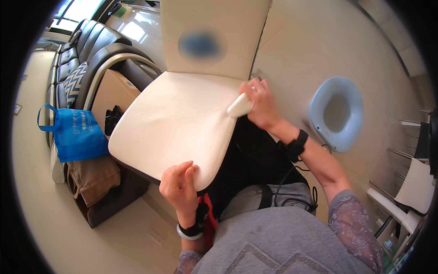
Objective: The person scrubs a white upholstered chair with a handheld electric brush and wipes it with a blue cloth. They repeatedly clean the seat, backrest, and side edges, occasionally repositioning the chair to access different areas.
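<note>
A chair with a white padded seat (164,120) and a tall white backrest (215,20) stands before me. My right hand (261,102) grips a pale, round-ended object (239,105) at the seat's right rear edge; what it is cannot be told for sure. Small creases run over the cover beside it. My left hand (179,185) lies against the front corner of the seat, its fingers curled together and nothing visible in them. On the backrest shows a blurred blue round patch (202,44).
On the floor to the right stands a light-blue plastic bucket (354,120) with liquid inside. A dark sofa (102,37), a cardboard box (116,85), a blue tote bag (80,137) with writing and brown cloth (97,176) are at left. Another white-padded chair (414,188) stands far right.
</note>
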`<state>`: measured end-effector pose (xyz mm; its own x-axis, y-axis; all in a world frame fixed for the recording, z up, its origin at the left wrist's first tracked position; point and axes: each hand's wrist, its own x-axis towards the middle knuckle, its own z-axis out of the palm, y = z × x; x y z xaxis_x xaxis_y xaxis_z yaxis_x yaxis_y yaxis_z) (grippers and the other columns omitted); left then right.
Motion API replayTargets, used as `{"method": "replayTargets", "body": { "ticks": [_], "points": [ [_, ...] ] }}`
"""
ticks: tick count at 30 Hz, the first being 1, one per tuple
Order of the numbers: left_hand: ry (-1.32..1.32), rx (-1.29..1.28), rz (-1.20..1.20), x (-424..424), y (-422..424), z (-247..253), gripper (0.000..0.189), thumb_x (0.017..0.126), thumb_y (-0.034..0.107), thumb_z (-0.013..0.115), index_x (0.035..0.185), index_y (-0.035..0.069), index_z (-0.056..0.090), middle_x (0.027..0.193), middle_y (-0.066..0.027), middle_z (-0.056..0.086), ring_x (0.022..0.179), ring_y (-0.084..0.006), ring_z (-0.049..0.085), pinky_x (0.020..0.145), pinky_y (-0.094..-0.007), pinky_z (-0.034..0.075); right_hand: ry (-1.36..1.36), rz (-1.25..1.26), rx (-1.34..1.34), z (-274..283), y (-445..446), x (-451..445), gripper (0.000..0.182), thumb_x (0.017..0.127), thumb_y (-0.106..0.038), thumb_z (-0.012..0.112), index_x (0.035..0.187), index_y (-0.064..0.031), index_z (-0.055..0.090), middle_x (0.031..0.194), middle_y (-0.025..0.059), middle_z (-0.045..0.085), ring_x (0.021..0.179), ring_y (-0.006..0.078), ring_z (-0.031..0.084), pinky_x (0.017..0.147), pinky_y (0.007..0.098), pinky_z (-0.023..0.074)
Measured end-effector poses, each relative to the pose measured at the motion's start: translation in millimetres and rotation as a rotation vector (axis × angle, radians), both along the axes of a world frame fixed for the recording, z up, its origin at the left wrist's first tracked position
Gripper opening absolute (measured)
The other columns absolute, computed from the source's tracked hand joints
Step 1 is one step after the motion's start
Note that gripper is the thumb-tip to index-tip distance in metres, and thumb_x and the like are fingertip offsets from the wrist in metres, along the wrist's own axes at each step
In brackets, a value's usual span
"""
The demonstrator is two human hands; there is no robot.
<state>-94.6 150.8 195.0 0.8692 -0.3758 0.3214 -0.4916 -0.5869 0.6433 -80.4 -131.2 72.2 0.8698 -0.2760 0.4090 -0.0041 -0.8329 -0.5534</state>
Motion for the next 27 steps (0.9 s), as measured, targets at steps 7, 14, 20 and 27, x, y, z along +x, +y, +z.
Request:
{"method": "replayTargets", "body": {
  "ticks": [7, 14, 20, 27],
  "points": [
    [0.041, -0.089, 0.091, -1.4, -3.6, -3.6, 0.004, 0.094, 0.005, 0.071, 0.094, 0.003, 0.074, 0.077, -0.0046, 0.075, 0.07, -0.0185, 0.067, 0.065, -0.0298, 0.048, -0.206, 0.375, 0.198, 64.0, 51.7, -32.8, 0.024, 0.072, -0.013, 0.071, 0.095, -0.0141, 0.067, 0.102, 0.0101, 0.06, 0.099, 0.0354, 0.058, 0.078, 0.0452, 0.0527],
    [0.039, -0.096, 0.123, -2.4, -1.3, -3.5, 0.004, 0.094, 0.006, 0.072, 0.093, 0.003, 0.075, 0.077, -0.0049, 0.075, 0.071, -0.0199, 0.067, 0.066, -0.0312, 0.049, -0.188, 0.309, 0.029, 71.8, 61.8, -26.3, 0.025, 0.072, -0.015, 0.071, 0.097, -0.0158, 0.07, 0.1, 0.0102, 0.061, 0.099, 0.034, 0.06, 0.076, 0.0444, 0.0522],
    [-0.02, -0.007, -0.01, 1.3, 1.1, -0.6, 0.012, 0.101, 0.007, 0.066, 0.102, -0.003, 0.072, 0.082, -0.0096, 0.076, 0.076, -0.0151, 0.073, 0.069, -0.0254, 0.055, -0.02, 0.074, 0.058, 17.9, -0.1, 2.7, 0.027, 0.073, -0.01, 0.071, 0.1, -0.0094, 0.068, 0.096, 0.014, 0.062, 0.095, 0.0384, 0.059, 0.077, 0.0482, 0.0522],
    [-0.004, 0.012, 0.045, 1.4, 3.7, 0.5, 0.008, 0.098, 0.004, 0.068, 0.101, -0.002, 0.072, 0.084, -0.0096, 0.075, 0.078, -0.0162, 0.073, 0.071, -0.027, 0.055, -0.296, 0.486, 0.133, 83.6, 76.6, -26.6, 0.025, 0.073, -0.012, 0.067, 0.098, -0.0121, 0.067, 0.097, 0.0095, 0.059, 0.098, 0.0341, 0.059, 0.077, 0.0435, 0.053]
  ]
}}
